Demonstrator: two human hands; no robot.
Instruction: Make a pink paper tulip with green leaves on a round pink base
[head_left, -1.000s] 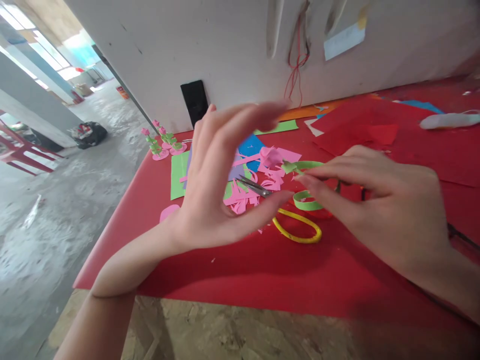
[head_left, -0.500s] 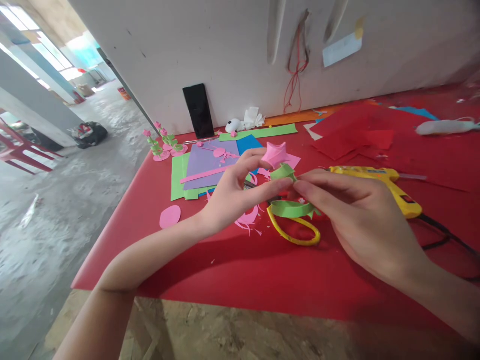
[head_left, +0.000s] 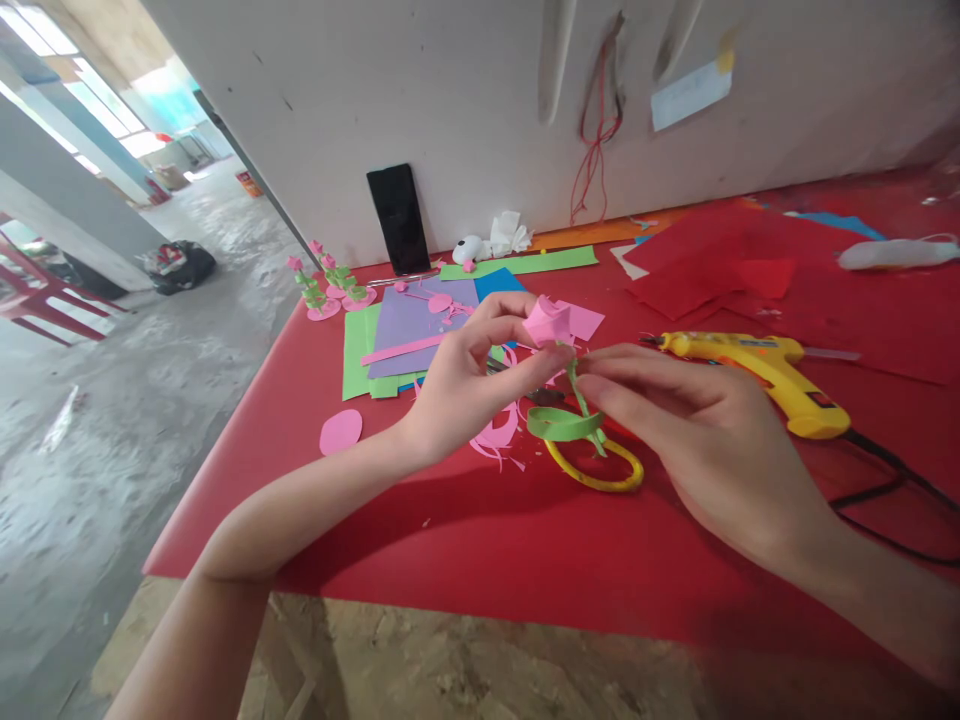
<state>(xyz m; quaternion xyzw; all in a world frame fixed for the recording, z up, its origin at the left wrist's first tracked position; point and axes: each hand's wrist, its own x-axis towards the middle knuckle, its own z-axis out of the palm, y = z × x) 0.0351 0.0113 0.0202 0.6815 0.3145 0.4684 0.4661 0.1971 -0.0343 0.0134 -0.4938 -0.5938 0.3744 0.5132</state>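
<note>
The scissors [head_left: 592,468] show only one yellow handle loop; the blades lie hidden behind the left hand [head_left: 465,385]. The green paper stem [head_left: 579,392] passes behind the right hand's fingers [head_left: 637,385]. The glue gun's cable [head_left: 892,470] and the bench [head_left: 450,540] are cut off at the right edge. The white object [head_left: 896,253] at far right is too blurred to identify.

Over the red bench [head_left: 465,560], the left hand [head_left: 465,385] pinches a pink paper rose [head_left: 546,322] while the right hand [head_left: 697,440] grips its green stem [head_left: 579,392], a green strip [head_left: 559,425] curling from it. Just below lies a yellow scissor handle [head_left: 596,472]. A yellow glue gun [head_left: 757,365] lies right of the hands, with coloured paper sheets [head_left: 409,325] and a black phone [head_left: 398,220] behind.
</note>
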